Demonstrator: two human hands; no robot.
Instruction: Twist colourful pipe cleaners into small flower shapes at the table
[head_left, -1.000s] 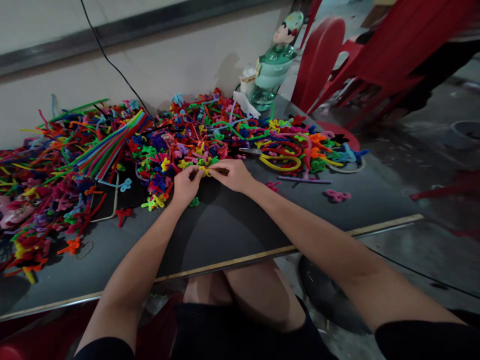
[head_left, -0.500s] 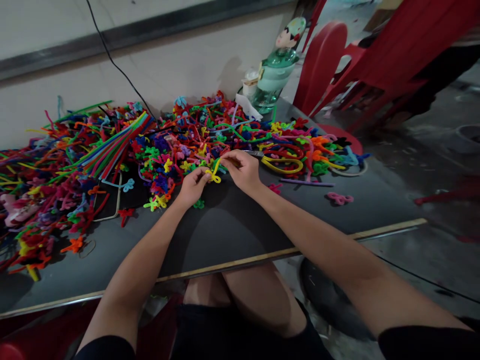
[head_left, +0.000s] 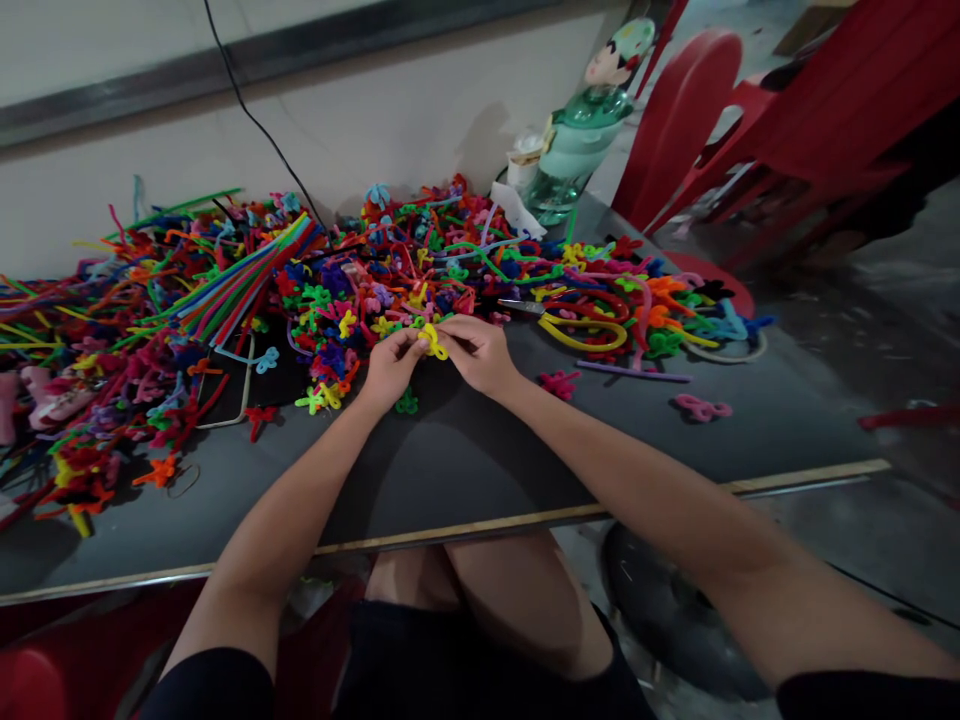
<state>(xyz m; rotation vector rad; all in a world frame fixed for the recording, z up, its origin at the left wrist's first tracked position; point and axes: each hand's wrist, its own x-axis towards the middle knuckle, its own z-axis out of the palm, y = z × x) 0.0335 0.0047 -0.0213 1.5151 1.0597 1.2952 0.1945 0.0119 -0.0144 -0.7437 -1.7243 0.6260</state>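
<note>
Between my two hands is a yellow pipe cleaner (head_left: 434, 342) bent into small loops, held just above the table. My left hand (head_left: 394, 366) pinches its left side with thumb and forefinger. From the other side my right hand (head_left: 480, 352) grips it, fingertips closed and close to the left ones. A heap of colourful pipe cleaners (head_left: 390, 285), many twisted into flower shapes, lies just behind both hands. Scissors (head_left: 581, 330) with yellow handles rest to the right of my right hand, and a green twisted piece (head_left: 406, 402) lies below my left hand.
A bundle of straight pipe cleaners (head_left: 251, 285) leans over the heap at left. A purple stem (head_left: 634, 372) and a pink looped piece (head_left: 703, 408) lie at right. A green bottle (head_left: 574, 160) stands at the back near red chairs (head_left: 682, 130). The table's front edge (head_left: 465, 530) runs before my lap.
The right fingers have come closer to the left ones, and the yellow stem end that stuck up is now folded down into the loops. The whole view has shifted slightly.
</note>
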